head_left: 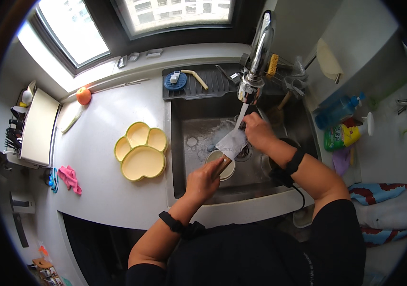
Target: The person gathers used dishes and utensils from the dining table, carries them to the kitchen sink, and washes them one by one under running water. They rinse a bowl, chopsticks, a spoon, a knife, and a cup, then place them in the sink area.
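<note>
My left hand (203, 180) is closed round the wooden handle of a cleaver (232, 144). Its broad blade tilts up and right over the sink (191, 114), wet under the running water. The stream falls from a chrome faucet (251, 88) above. Just right of the stream, my right hand (258, 131) has its fingers curled near the far end of the blade. Whatever they hold, if anything, is hidden. Beneath the cleaver, partly covered by it and my left hand, a pale bowl (227, 172) sits in the sink beside the drain.
A yellow paw-shaped divided plate (142, 162) with green rim lies left of the sink. Behind the sink is a grey drying tray (217, 86) with a blue round brush. Bottles (339, 112) stand at right. A pink cloth (69, 180) and an orange-red fruit (84, 96) rest at left.
</note>
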The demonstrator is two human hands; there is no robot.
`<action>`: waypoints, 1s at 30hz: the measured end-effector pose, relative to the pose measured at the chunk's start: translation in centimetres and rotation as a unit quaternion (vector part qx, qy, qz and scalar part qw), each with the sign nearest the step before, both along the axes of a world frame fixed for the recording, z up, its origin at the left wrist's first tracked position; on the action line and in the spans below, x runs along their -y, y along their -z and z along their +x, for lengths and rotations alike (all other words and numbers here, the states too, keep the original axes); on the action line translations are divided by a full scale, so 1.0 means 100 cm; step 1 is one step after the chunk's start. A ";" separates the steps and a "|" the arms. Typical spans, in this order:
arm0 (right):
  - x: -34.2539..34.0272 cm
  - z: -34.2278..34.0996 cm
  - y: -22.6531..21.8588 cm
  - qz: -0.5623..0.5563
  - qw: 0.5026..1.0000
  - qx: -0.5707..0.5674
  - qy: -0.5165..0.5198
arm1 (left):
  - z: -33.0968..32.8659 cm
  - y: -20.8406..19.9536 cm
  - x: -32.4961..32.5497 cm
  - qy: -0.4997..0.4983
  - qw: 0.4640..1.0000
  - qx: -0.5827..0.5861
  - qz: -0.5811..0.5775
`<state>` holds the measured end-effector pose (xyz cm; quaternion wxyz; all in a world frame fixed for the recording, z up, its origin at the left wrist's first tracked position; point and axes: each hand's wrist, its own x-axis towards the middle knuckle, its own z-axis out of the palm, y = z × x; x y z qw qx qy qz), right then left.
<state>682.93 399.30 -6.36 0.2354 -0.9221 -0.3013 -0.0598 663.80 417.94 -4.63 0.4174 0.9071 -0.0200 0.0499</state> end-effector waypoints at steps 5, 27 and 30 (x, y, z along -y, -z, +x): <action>-0.011 -0.028 -0.027 -0.034 0.998 -0.047 -0.006 | 0.001 -0.006 -0.003 -0.004 1.000 0.024 -0.005; -0.034 -0.051 -0.022 0.062 0.965 -0.143 -0.210 | -0.005 -0.002 -0.001 -0.022 1.000 0.002 -0.001; -0.004 -0.002 0.000 0.001 0.991 -0.031 -0.130 | -0.005 0.000 -0.003 -0.012 1.000 0.027 0.012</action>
